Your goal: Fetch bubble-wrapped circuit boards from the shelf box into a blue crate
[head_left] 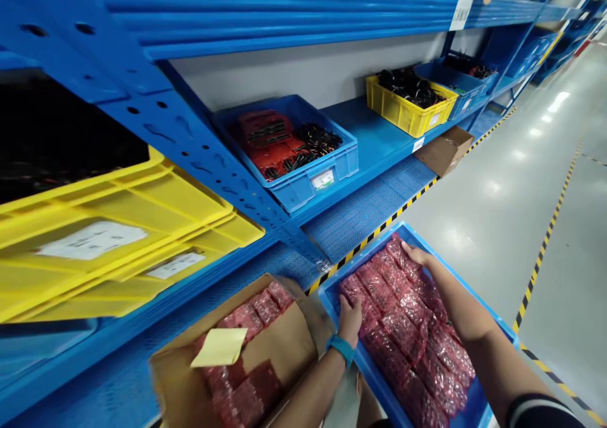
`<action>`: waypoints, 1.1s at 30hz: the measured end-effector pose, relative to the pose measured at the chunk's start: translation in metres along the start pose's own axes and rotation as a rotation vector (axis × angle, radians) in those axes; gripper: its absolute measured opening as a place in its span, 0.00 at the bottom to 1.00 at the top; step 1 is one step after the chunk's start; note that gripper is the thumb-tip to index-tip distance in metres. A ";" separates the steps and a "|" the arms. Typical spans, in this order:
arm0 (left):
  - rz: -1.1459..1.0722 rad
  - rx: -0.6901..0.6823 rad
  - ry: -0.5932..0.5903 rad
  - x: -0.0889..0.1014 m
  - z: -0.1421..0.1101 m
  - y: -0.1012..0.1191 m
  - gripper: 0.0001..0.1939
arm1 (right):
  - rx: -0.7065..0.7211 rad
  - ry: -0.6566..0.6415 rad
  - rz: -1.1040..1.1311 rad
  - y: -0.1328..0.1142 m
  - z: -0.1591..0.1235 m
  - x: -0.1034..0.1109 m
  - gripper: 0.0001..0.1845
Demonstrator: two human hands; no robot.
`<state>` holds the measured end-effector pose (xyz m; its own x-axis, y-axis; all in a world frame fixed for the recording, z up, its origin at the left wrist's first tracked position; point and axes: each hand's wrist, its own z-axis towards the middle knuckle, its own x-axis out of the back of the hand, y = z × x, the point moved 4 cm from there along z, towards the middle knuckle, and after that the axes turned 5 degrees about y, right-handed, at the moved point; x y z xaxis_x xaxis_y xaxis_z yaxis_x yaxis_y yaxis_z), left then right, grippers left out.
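Left hand: we see our left hand bent over the edge of the wrapped packets; if it grips one, we cannot tell.
Right hand: our right hand touches the packets at the far end; its grip also we cannot tell.
Packet rows: their long axis runs with the blue bin, from beyond the hands toward our body, slanting to the right.
Packet place: inside this bin, between both hands and nearer to us.
Packet look: pinkish red, shiny, wrinkled, closely packed.
Cardboard box: left of the left hand, with similar packets and a yellow paper.
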<state>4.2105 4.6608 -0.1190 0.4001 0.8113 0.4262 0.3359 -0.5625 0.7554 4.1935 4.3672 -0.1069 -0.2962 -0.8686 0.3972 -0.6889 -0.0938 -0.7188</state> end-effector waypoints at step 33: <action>0.286 0.394 -0.178 0.333 -0.155 -0.397 0.09 | 0.565 0.557 -0.181 -0.016 -0.212 -0.235 0.21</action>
<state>4.0782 5.1786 -0.2000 0.6503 0.5960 0.4711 0.4735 -0.8029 0.3621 4.1340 4.6755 -0.0675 -0.6005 -0.4612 0.6532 -0.3634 -0.5702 -0.7367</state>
